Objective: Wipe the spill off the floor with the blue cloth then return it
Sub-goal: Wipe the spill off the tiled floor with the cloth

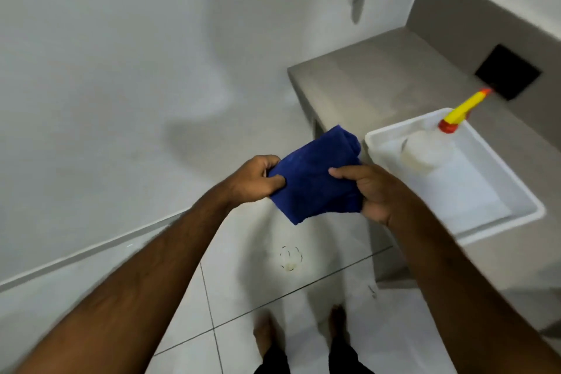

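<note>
Your left hand and right hand both grip the folded blue cloth, held in the air just left of the white tray on the bench. The spill lies on the floor below the cloth. A loose fold could drag and smear it. No writing is readable on the spray bottle.

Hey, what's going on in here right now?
A person stands barefoot on the tiled floor, holding a folded blue cloth in both hands, left hand and right hand, at about waist height. A small yellowish spill lies on the floor below, not yet touched. A spray bottle sits in a white tray on the ledge.
</note>
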A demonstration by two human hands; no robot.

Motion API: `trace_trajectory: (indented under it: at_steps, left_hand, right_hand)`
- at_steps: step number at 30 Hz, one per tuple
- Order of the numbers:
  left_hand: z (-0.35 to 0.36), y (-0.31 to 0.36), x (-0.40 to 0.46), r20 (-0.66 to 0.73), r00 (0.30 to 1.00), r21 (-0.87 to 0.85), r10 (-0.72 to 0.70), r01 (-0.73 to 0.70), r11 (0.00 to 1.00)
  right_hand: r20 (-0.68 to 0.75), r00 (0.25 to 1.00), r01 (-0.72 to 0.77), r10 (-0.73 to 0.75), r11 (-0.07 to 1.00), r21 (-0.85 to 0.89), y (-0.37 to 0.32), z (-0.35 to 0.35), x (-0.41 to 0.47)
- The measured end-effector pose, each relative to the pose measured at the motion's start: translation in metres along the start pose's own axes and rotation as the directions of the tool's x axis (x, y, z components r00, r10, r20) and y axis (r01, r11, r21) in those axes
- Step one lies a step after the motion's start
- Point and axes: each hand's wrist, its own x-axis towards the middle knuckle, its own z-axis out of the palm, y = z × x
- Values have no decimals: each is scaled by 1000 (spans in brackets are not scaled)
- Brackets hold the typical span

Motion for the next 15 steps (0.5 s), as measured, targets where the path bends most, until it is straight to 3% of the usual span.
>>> trace_trajectory:
  at_steps: [3, 8, 11, 15]
  left_hand:
    - [-18, -43, -8, 2, 998, -35, -58, 58, 998]
    - [-32, -105, -10, -40, 991, -11, -128, 128, 992]
    - [-28, -126, -5, -116, 977, -27, -181, 179, 983]
    - [-14, -151, 20, -98, 972, -29, -213, 212, 977]
  right_hand:
    - [46, 997, -71, 68, 996, 58, 31, 39, 25]
    - [-11, 992, -122, 124, 984, 132, 85, 77, 58]
    - [-10, 990, -137, 142, 972, 190, 101, 80, 69]
    - [-14, 980, -191, 200, 954, 230, 115, 67, 92]
